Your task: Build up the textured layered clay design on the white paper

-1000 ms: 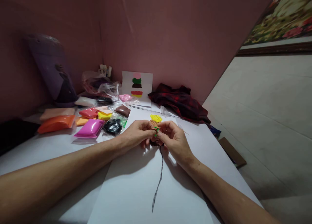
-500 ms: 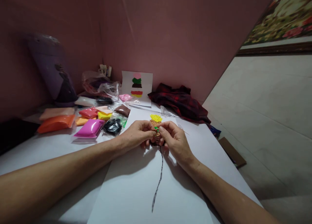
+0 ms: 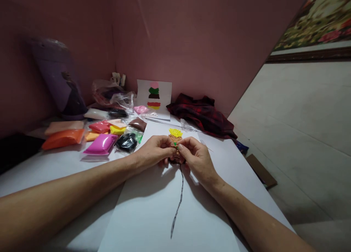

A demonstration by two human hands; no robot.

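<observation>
My left hand (image 3: 157,149) and my right hand (image 3: 197,157) meet over a large white sheet of paper (image 3: 159,208). Between their fingertips is a small bit of green clay (image 3: 175,144), which both hands pinch. Under and behind the fingers lies a clay picture: a bright yellow tuft (image 3: 175,132) at the top, brown-orange strips (image 3: 175,138) below it and a darker brown part lower down, mostly hidden by my hands. From its base a thin dark wavy line (image 3: 181,193) runs down the paper toward me.
Several clay packets, including magenta (image 3: 101,145), orange (image 3: 63,138) and black (image 3: 127,142), lie on the left. A card with coloured patches (image 3: 164,98) leans on the wall. A dark red plaid cloth (image 3: 203,115) lies back right; a purple container (image 3: 59,80) stands back left.
My fingertips have shifted slightly around the green clay, and less of it shows between them. Both arms and the things on the table stay where they were.
</observation>
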